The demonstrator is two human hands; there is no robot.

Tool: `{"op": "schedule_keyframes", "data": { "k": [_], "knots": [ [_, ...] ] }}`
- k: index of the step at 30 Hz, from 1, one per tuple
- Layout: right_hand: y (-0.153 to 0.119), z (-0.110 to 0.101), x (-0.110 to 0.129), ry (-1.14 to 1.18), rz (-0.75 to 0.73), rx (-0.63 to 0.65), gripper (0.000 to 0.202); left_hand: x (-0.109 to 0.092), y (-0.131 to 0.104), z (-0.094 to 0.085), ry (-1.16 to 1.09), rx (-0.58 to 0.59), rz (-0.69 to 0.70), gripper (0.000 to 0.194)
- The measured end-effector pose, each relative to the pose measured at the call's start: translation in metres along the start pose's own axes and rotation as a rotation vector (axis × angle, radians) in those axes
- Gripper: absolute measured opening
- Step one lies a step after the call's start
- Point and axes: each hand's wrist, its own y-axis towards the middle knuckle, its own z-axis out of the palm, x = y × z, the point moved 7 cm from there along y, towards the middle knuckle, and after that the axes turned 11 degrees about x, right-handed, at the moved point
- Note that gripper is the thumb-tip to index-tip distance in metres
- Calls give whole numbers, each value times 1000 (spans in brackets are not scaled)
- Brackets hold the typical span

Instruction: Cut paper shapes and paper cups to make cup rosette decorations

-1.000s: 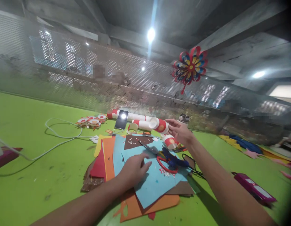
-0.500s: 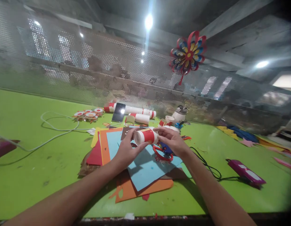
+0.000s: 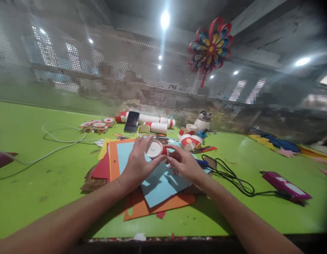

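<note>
Looking here at a red-and-white round paper cup (image 3: 155,149), up off the surface and right around the middle of the scene! Lying on its side in the air, tipped, with a round white end turned toward the left and near. Showing a pale rim there, plus a faint curved mark inside; too blurred to call as mouth or base. Flashing red along the wall, just a short stretch toward the right. Gripped at left by the bare left hand (image 3: 138,158), thumb along the near side; pinched at right by the bare right hand (image 3: 179,159). Hanging above a light-blue flat paper sheet (image 3: 158,192), clear of it.
</note>
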Motion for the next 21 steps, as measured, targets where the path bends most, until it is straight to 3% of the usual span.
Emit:
{"op": "schedule_keyframes", "data": {
  "k": [7, 12, 16, 21],
  "knots": [
    [-1, 1, 4, -50, -51, -12, 41, -1, -3, -1, -58, -39, 13, 74],
    [-3, 0, 8, -118, -62, -43, 42, -4, -1, -4, -12, -38, 26, 58],
    [-7, -29, 12, -216, -82, -215, 32, 5, 4, -8, 28, -32, -29, 41],
    [-10, -77, -1, -180, -55, -419, 29, 5, 3, -11, 152, -70, 24, 44]
  ]
}}
